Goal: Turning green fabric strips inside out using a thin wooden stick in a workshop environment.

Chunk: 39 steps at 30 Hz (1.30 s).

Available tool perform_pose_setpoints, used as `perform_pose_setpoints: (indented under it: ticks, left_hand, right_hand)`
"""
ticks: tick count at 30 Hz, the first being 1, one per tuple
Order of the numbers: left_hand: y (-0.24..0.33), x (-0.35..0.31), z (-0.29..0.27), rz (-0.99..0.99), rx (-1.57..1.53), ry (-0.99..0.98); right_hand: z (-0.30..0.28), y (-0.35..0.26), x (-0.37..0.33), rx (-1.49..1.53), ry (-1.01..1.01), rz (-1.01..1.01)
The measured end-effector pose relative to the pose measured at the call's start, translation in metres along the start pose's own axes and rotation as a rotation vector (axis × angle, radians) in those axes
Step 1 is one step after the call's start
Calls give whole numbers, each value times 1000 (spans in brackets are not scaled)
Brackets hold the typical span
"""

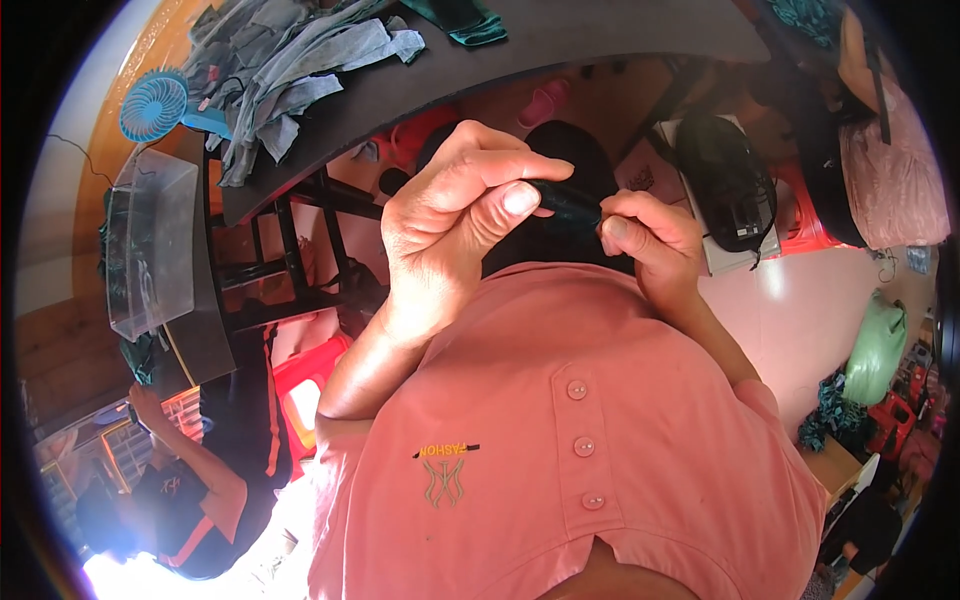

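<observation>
My left hand (447,215) and my right hand (657,243) are raised in front of my pink shirt, a short gap apart. Stretched between them is a small dark green piece of cloth (568,212), narrow and folded or rolled. The thumb and fingers of my left hand pinch one end of it. At the other end, my right thumb and curled fingers grip it. How the cloth is folded inside my fingers is hidden.
A dark table (400,95) ahead bears a pile of grey-green fabric strips (290,75), a dark green cloth (460,20) and a blue fan (154,106). A clear plastic bin (155,245) stands left. Other people work at left and far right. A black bag (722,180) lies right.
</observation>
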<state>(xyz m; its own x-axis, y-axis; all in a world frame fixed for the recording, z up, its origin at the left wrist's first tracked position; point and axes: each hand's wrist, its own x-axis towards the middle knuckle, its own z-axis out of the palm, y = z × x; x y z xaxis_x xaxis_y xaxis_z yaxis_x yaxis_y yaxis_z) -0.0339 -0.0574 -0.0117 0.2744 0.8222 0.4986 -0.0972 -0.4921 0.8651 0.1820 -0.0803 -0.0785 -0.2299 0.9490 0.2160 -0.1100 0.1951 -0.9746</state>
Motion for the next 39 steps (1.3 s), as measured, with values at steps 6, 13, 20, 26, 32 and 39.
perform_pose_setpoints:
  ticks: [6,13,20,26,32,39]
  left_hand:
    - [-7,0,0,82,97,15]
    - [-15,-1,6,120,62,80]
    - [-20,-2,13,109,-40,76]
    - [-21,-8,15,37,-48,124]
    - [-29,-6,15,-12,-3,106]
    - [-29,-5,12,-47,-128,143]
  right_hand:
    - [8,-5,-3,-56,58,-30]
    - [13,-4,-7,-23,150,-29]
    - [19,-7,-9,103,181,54]
    - [16,-2,-9,41,194,9]
    - [16,-4,-7,588,77,365]
    - [13,-1,-5,553,96,317]
